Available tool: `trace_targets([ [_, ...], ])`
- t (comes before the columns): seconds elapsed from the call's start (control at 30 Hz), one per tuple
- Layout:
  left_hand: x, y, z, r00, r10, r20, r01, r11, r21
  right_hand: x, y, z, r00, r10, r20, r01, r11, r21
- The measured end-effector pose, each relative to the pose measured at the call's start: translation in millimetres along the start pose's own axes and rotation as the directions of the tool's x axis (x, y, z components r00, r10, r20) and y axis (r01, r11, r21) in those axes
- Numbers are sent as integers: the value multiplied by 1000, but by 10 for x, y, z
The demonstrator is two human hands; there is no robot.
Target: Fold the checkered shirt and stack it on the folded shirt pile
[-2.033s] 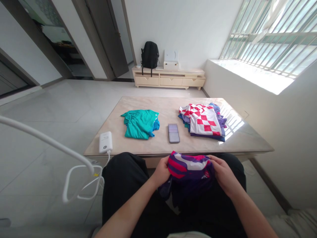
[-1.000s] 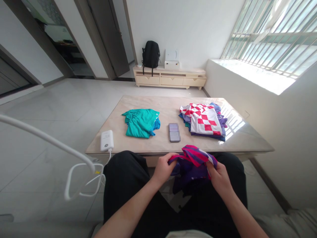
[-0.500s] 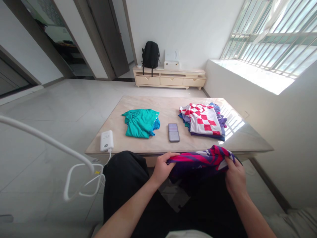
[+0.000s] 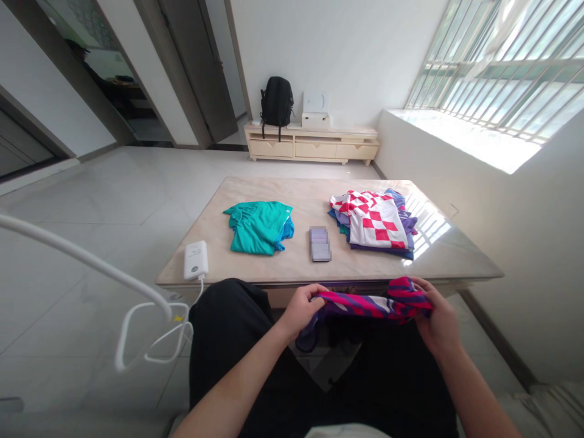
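Nearest, above the lap, the left hand (image 4: 303,311) and right hand (image 4: 438,317) pinch opposite ends of a purple-and-pink garment (image 4: 365,305) with white patches, drawn into a narrow, crumpled band between them; its dark underside merges with the black trousers (image 4: 228,340), and the right fingertips are partly hidden in cloth; beyond, on the worktop (image 4: 310,201), the phone (image 4: 320,244) has a pixelated screen, between teal clothing (image 4: 260,228) left and a red-and-white checked garment (image 4: 378,225) right

Purple, pink and white streaks on the garment (image 4: 365,305)! Teal on the left shirt (image 4: 259,227), red-and-white checks on the right one (image 4: 381,222)!
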State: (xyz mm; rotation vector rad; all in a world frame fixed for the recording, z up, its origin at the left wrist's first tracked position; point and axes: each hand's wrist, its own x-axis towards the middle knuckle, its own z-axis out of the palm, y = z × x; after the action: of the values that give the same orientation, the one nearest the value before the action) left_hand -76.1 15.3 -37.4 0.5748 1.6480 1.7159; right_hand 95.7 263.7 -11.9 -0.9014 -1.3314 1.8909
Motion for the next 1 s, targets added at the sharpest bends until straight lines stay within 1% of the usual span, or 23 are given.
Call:
trace_targets([
  [0.07,-17,19,13,998,-25,56,29,998,-62,-96,9,85,992,-103,70,115,973,-201],
  [0.1,-24,25,18,996,-28,81,34,996,-79,-154,16,142,979,-148,140,185,935,-302],
  [0.13,-29,29,23,995,-21,99,29,996,-79,-216,26,205,958,-165,235,248,888,-387],
  [0.17,-34,31,27,994,-7,111,14,998,-63,-281,40,274,926,-143,350,300,840,-451],
  [0.23,-43,31,33,992,33,125,-34,999,4,-408,79,418,831,-33,556,379,766,-520],
  [0.27,-48,30,36,990,54,134,-60,997,42,-463,104,487,784,19,620,407,739,-537],
  [0.3,-53,29,38,987,73,145,-85,993,77,-509,129,552,750,61,659,425,719,-550],
  [0.33,-57,27,40,983,91,162,-109,988,108,-544,154,610,729,85,679,437,706,-557],
  [0.37,-61,25,41,978,108,181,-133,982,132,-567,176,658,719,96,688,445,697,-562],
  [0.43,-64,22,41,970,133,202,-169,971,169,-577,204,724,719,94,689,461,678,-573],
  [0.5,-61,24,35,972,140,190,-176,967,186,-553,201,749,732,68,678,475,663,-579],
  [0.57,-57,30,22,975,137,175,-172,963,208,-516,167,738,749,32,662,477,667,-572],
  [0.63,-53,31,2,971,137,196,-190,938,288,-480,111,701,768,-14,640,474,684,-554],
  [0.7,-50,9,-24,960,136,244,-234,868,437,-448,42,648,791,-77,607,482,690,-541],
  [0.77,-45,-41,-57,956,105,275,-257,751,608,-415,-38,582,823,-155,546,487,686,-540],
  [0.83,-34,-106,-108,962,49,270,-239,632,737,-374,-130,512,860,-230,455,475,685,-553],
  [0.87,-26,-133,-143,966,23,259,-222,589,777,-350,-182,477,875,-267,403,467,682,-562],
  [0.9,-17,-151,-184,970,3,244,-203,562,802,-324,-236,443,881,-307,361,469,675,-570],
  [0.93,-6,-155,-230,973,-14,232,-185,557,810,-296,-291,409,875,-344,342,484,657,-578],
  [1.0,22,-118,-332,974,-32,223,-159,604,781,-242,-397,341,838,-411,360,546,597,-588],
])
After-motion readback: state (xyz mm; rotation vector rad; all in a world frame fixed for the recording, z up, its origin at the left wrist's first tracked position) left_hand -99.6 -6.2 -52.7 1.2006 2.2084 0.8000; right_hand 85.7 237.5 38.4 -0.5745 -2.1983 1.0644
